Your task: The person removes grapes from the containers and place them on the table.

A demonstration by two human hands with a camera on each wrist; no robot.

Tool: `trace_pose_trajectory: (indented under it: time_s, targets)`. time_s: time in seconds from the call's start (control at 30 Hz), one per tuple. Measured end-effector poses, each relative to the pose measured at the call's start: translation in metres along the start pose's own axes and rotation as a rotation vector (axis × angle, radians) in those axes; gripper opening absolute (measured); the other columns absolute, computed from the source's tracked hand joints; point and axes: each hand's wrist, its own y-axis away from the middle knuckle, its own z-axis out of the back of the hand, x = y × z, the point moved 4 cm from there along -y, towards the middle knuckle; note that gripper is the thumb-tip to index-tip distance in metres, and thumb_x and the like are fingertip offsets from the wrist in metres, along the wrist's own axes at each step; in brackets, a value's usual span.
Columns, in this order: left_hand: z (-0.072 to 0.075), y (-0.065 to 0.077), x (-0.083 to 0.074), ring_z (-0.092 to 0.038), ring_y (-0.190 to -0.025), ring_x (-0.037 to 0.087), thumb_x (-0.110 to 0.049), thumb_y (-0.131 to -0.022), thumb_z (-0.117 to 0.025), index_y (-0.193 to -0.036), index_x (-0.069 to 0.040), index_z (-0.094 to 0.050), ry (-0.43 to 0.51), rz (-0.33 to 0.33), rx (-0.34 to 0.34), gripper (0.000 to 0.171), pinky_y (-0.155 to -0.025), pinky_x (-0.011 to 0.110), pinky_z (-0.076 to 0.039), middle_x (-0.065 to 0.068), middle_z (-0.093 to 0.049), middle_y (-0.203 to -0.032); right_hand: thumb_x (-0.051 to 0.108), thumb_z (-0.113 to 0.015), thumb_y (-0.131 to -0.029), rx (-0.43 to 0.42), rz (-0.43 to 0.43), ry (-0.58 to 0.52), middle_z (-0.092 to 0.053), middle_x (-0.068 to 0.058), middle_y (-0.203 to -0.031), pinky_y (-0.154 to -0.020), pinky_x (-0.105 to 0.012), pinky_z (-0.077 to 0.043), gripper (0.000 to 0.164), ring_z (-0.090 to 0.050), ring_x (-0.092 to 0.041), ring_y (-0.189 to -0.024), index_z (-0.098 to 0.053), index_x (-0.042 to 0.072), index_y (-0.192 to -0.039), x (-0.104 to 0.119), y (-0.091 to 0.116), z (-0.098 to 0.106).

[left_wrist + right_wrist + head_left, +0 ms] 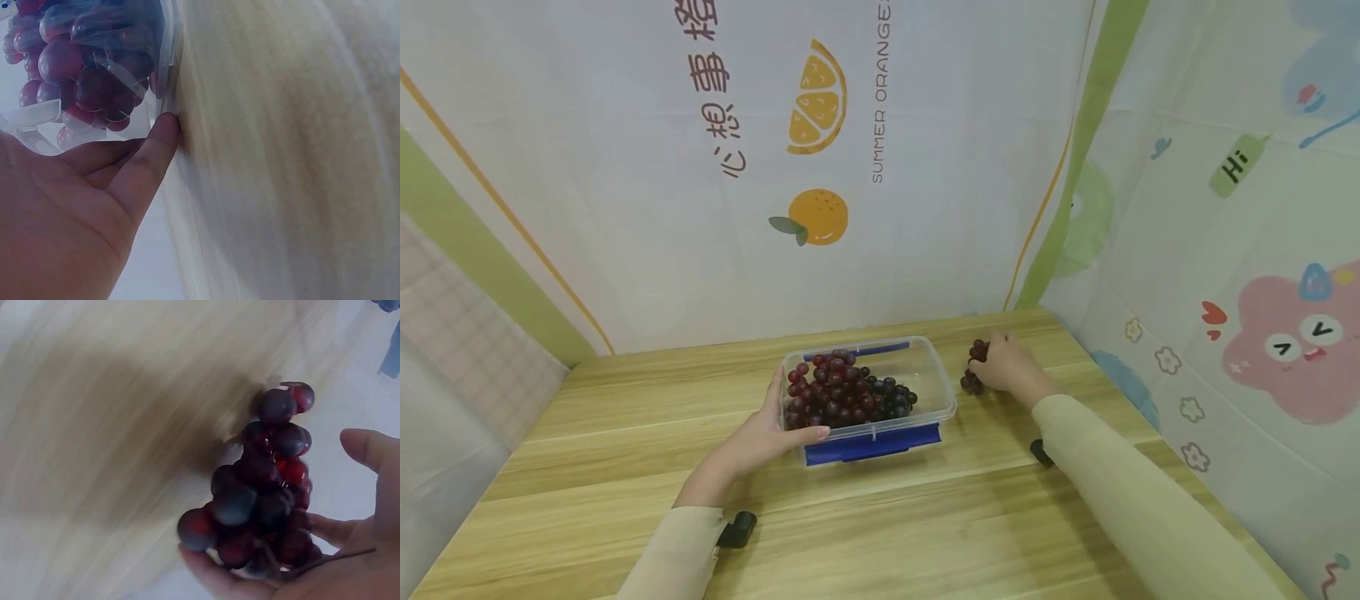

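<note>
A clear plastic food container (936,383) with blue side clips stands on the table, holding red grapes (835,387) and a darker bunch of grapes (891,397). My left hand (760,437) holds the container's left end, thumb along the front rim and fingers against the left side. In the left wrist view, its fingers (147,159) reach the container wall near the tabletop. To the right of the container, my right hand (1007,364) grips a dark red bunch of grapes (256,494). Its fingers curl under the bunch while a thin stem lies across the palm.
The wooden table (887,525) runs back to a white printed curtain (925,250). Another printed curtain (1195,333) borders the right side. Black wrist straps (739,530) show at both sleeves.
</note>
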Motion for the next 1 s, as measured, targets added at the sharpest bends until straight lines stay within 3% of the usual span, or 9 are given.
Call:
trace_pose_trajectory:
  time_s: [0.13,0.37,0.53,0.63,0.77,0.9,1.0]
  targets:
    - [0.0,0.002,-0.001,-0.017,-0.16,0.056,-0.065,-0.088,-0.079,-0.163,-0.036,0.033,-0.001,0.0,-0.004,0.138,-0.123,0.076,-0.027,0.018,0.014,-0.179,0.048,-0.053,-0.106,0.014,-0.062,0.015,-0.033,-0.045,-0.158,-0.123,-0.068,-0.029,0.083,-0.037,-0.062,-0.146,-0.03,-0.009,-0.161,0.001,-0.001,-0.005]
    - [-0.001,0.005,-0.001,-0.023,-0.158,0.058,-0.067,-0.087,-0.078,-0.165,-0.033,0.032,-0.012,0.012,-0.017,0.139,-0.122,0.076,-0.028,0.025,0.001,-0.179,0.063,-0.053,-0.104,0.005,-0.156,0.049,-0.025,-0.048,-0.157,-0.117,-0.07,-0.035,0.1,-0.036,-0.066,-0.142,-0.019,-0.008,-0.165,0.006,0.001,-0.011]
    - [-0.002,0.007,-0.001,-0.021,-0.158,0.057,-0.065,-0.087,-0.079,-0.165,-0.032,0.031,0.002,0.008,-0.017,0.139,-0.122,0.076,-0.029,0.022,0.007,-0.179,0.061,-0.055,-0.104,-0.01,-0.157,0.125,-0.022,-0.051,-0.157,-0.112,-0.066,-0.042,0.101,-0.055,-0.059,-0.131,-0.015,-0.008,-0.166,0.011,0.006,-0.014]
    - [-0.003,0.006,-0.001,-0.021,-0.158,0.057,-0.065,-0.087,-0.08,-0.166,-0.03,0.03,0.008,0.002,-0.016,0.139,-0.121,0.076,-0.031,0.02,0.01,-0.179,0.054,-0.059,-0.103,0.014,-0.156,0.125,-0.022,-0.05,-0.158,-0.109,-0.064,-0.047,0.094,-0.062,-0.054,-0.122,-0.017,-0.002,-0.167,0.011,0.004,-0.015]
    - [-0.003,0.005,-0.001,-0.023,-0.158,0.057,-0.065,-0.087,-0.08,-0.167,-0.029,0.028,0.01,0.002,-0.022,0.139,-0.121,0.075,-0.032,0.021,0.008,-0.179,0.041,-0.066,-0.098,0.07,-0.101,0.143,-0.024,-0.051,-0.158,-0.11,-0.065,-0.046,0.087,-0.06,-0.055,-0.124,-0.027,0.003,-0.166,0.01,-0.003,-0.015]
    - [-0.002,0.005,0.0,-0.023,-0.158,0.057,-0.065,-0.087,-0.08,-0.166,-0.03,0.029,0.012,0.004,-0.023,0.139,-0.121,0.075,-0.032,0.019,0.01,-0.18,0.021,-0.074,-0.091,0.1,0.001,0.139,-0.047,-0.039,-0.14,-0.094,-0.055,-0.053,0.055,-0.061,-0.047,-0.107,-0.053,0.008,-0.139,0.008,-0.01,-0.012]
    - [-0.001,0.005,0.0,-0.022,-0.158,0.057,-0.065,-0.087,-0.08,-0.166,-0.031,0.03,0.014,0.005,-0.019,0.139,-0.121,0.075,-0.032,0.018,0.012,-0.18,0.009,-0.074,-0.091,0.114,0.075,0.123,-0.051,-0.021,-0.124,-0.079,-0.044,-0.05,0.032,-0.055,-0.035,-0.096,-0.056,0.016,-0.115,0.008,-0.012,-0.01]
